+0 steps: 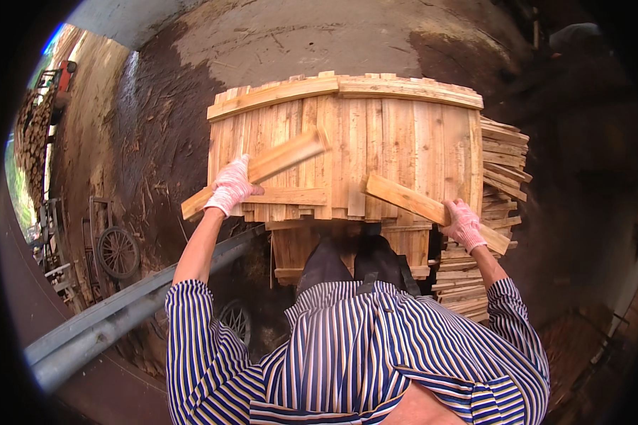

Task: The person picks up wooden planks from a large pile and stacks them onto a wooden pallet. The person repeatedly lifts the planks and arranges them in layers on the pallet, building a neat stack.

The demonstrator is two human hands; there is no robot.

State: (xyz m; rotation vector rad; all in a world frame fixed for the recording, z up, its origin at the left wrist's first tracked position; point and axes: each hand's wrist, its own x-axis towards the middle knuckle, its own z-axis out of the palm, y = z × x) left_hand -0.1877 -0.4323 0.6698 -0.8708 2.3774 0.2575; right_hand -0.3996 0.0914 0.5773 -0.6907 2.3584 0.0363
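My left hand [232, 185], in a pink-and-white glove, is closed round a wooden slat [290, 155] that slants up to the right above the stack. My right hand [463, 224], gloved alike, grips a second wooden slat [407, 199], which tilts down to the right. Below both hands lies a broad stack of wooden slats [393, 145] set side by side. Two crosswise slats [276, 97] run end to end along its far edge. Another crosswise slat [290, 195] lies along the near left edge, just right of my left hand.
More slats [503, 159] are piled loosely at the right. A metal rail [113, 329] runs along the lower left, with a spoked wheel [118, 252] beyond it and another wheel [235, 322] near my left sleeve. Logs [34, 131] are heaped at the far left. The ground [156, 120] is muddy.
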